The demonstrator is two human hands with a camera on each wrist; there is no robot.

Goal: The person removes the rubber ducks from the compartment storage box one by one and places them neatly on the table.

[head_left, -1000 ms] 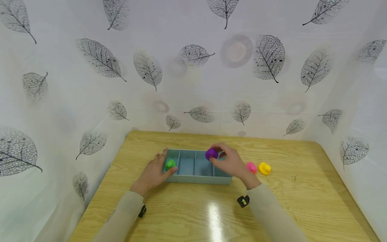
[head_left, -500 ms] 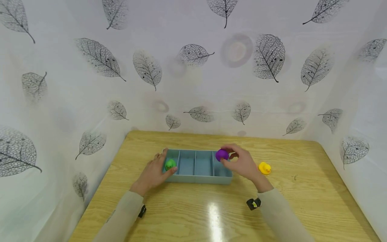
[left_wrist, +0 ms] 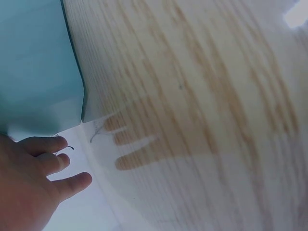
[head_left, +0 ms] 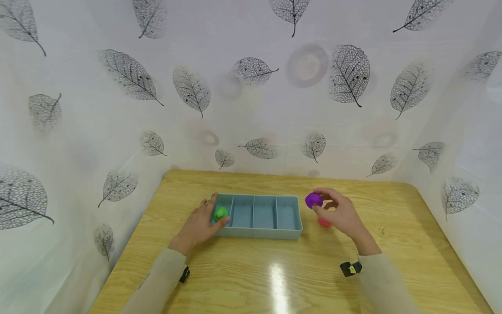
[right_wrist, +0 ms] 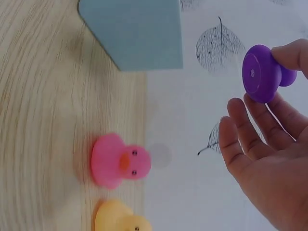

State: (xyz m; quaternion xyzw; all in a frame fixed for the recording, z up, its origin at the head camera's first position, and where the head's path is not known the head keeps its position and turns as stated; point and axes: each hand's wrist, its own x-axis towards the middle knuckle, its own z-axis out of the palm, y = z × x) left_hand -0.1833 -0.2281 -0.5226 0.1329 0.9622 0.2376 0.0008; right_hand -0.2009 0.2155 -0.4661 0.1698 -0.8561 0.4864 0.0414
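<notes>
My right hand [head_left: 338, 213] pinches a purple rubber duck [head_left: 313, 200] between thumb and fingers, in the air just right of the light blue divided box [head_left: 257, 233]. The right wrist view shows the flat underside of the purple duck [right_wrist: 260, 74]. My left hand [head_left: 201, 223] rests on the box's left end, thumb over the front rim and fingers along the left side. A green rubber duck [head_left: 221, 213] sits in the leftmost compartment beside the left thumb. In the left wrist view the left hand's fingers [left_wrist: 72, 186] show below the box wall [left_wrist: 38, 72].
A pink rubber duck [right_wrist: 118, 162] stands on the wooden table [head_left: 235, 274], partly hidden under the right hand in the head view. Beside it is a yellow duck [right_wrist: 115, 219], seen in the right wrist view. A white leaf-patterned curtain [head_left: 266, 109] closes off the back and sides.
My right hand has carried the purple duck rightward, from over the box's compartments to beyond its right end. The yellow duck is now hidden in the head view. The left hand stays put.
</notes>
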